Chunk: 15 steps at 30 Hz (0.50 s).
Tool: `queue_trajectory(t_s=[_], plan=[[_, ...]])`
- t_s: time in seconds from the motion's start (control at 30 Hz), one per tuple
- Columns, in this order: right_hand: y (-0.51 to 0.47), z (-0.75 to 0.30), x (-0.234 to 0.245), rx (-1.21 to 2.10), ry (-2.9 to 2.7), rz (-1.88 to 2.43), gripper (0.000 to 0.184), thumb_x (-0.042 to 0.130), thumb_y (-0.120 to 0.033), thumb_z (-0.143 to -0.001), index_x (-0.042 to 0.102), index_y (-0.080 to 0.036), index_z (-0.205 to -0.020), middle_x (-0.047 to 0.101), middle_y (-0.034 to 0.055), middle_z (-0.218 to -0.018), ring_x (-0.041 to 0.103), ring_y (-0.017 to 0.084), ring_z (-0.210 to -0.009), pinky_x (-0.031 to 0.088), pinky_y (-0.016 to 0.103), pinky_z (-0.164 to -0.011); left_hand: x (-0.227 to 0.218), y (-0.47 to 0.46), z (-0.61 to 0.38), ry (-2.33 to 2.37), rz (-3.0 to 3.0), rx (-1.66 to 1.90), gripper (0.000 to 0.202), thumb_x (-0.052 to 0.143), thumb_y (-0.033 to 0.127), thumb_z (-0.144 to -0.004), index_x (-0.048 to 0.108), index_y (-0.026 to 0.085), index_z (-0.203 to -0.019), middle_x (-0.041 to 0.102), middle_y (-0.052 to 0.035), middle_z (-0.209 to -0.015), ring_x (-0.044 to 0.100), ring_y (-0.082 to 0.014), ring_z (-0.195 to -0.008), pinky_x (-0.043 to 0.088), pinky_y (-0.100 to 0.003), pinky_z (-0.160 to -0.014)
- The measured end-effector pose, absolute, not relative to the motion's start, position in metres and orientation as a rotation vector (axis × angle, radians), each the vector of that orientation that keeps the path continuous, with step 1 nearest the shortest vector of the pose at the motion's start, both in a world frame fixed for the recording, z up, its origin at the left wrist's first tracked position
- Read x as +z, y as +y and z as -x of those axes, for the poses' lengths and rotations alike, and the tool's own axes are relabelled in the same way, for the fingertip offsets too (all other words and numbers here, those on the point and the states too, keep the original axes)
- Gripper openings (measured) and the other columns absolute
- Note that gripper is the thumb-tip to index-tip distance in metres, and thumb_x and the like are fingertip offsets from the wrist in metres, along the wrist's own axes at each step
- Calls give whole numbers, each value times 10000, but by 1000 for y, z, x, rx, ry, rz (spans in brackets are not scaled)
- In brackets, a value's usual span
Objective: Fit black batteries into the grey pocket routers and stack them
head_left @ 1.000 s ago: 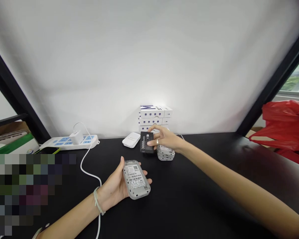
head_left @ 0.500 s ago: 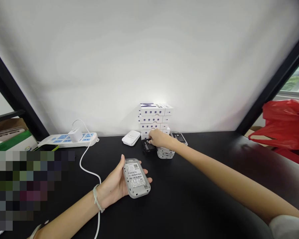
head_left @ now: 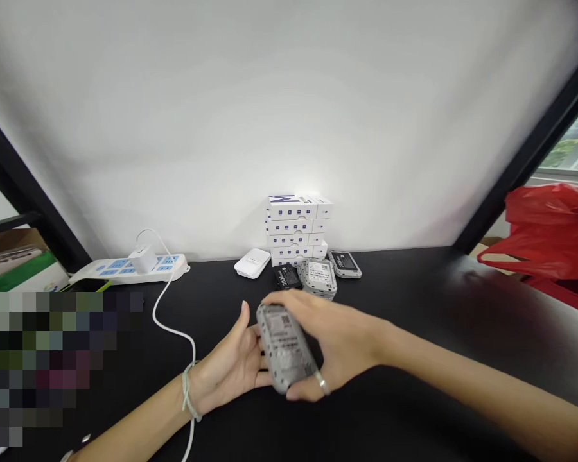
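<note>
The right grip (head_left: 344, 333) holds the gray case (head_left: 291, 369) by its ends, maybe so its label (head_left: 284, 337) shows, and the left grip (head_left: 228, 372) is spread open beside it, likely for support.

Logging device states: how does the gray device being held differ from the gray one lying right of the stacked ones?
The held device shows a printed label in its open back, without a battery; the lying device has a black battery in its back. The held device is raised and tilted in the right grip, while the lying device rests flat on the table. Both are gray with rounded corners.
</note>
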State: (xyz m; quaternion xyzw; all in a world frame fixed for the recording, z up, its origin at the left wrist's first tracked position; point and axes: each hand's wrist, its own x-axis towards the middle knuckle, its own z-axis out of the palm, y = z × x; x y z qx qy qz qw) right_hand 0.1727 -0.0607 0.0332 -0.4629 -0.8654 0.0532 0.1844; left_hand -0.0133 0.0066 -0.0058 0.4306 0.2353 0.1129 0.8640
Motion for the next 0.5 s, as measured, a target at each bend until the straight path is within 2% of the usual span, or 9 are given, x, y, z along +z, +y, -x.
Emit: queue_trajectory(t_s=[0.1,0.23,0.3,0.4,0.5], plan=[[-53,-212,54,76,-2308,1613,852,554,-668,-632,301,-188,-1290,391,71,-1153,436,90,-968,396,154,-796,-2,7,12,441,-910,162,807,221,745,-645,414,210,-1218,508,-141,-1248,487,-296,-1191,137,-568,-1179],[-31,-258,62,14,-2244,1897,774,488,-719,-656,370,-186,-1205,426,62,-1098,443,61,-836,385,168,-737,-2,7,12,421,-938,142,838,195,752,-631,399,200,-1227,508,-160,-1241,482,-306,-1196,124,-568,-1177],[-23,-267,54,16,-2246,1948,732,444,-712,-694,390,-177,-1192,425,66,-1096,443,61,-831,393,186,-763,-2,7,13,420,-955,134,809,216,738,-648,400,203,-1225,509,-161,-1238,491,-304,-1187,121,-558,-1180],[-20,-268,38,-50,-2202,1953,690,343,-707,-761,397,-181,-1205,407,67,-1139,438,100,-948,400,242,-881,-3,7,14,406,-976,124,798,220,733,-652,401,205,-1223,513,-163,-1233,497,-306,-1180,123,-557,-1179],[-25,-264,25,-228,-2126,1962,750,303,-740,-760,359,-205,-1283,393,65,-1189,381,171,-1067,355,348,-982,-2,7,15,401,-985,118,798,231,737,-648,404,206,-1219,517,-163,-1229,498,-305,-1179,135,-555,-1177]])
